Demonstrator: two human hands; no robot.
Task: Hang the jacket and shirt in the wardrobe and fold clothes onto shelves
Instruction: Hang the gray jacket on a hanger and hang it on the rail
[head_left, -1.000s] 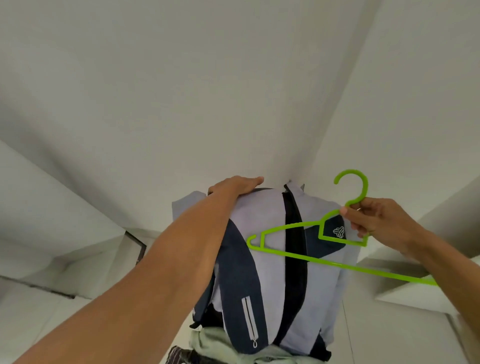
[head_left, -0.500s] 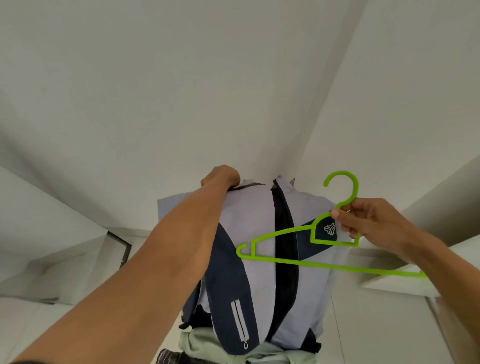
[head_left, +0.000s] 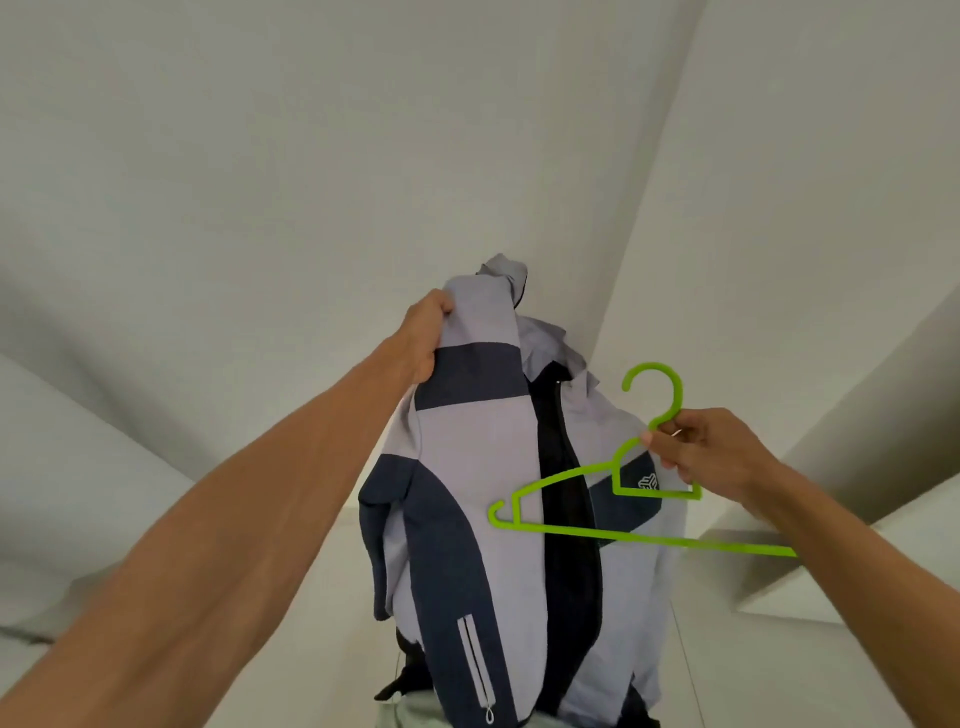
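A light grey and navy zip jacket (head_left: 483, 467) hangs in front of me, held up by its left shoulder. My left hand (head_left: 423, 338) grips that shoulder fabric high up, so the collar and hood bunch above it. My right hand (head_left: 696, 452) pinches the neck of a bright green plastic hanger (head_left: 571, 527), just below its hook. The hanger lies across the jacket's right chest, outside the garment, its left end near the zip. The jacket's lower hem is cut off by the frame's bottom edge.
A pale green garment (head_left: 400, 714) and dark fabric show below the jacket at the bottom edge. White walls (head_left: 260, 182) meet in a corner behind the jacket. A white ledge (head_left: 831, 597) juts out at the right.
My left hand has closed on the jacket's shoulder and lifted it higher, and the jacket has twisted and bunched at the top. The hanger has stayed about level by the right chest.
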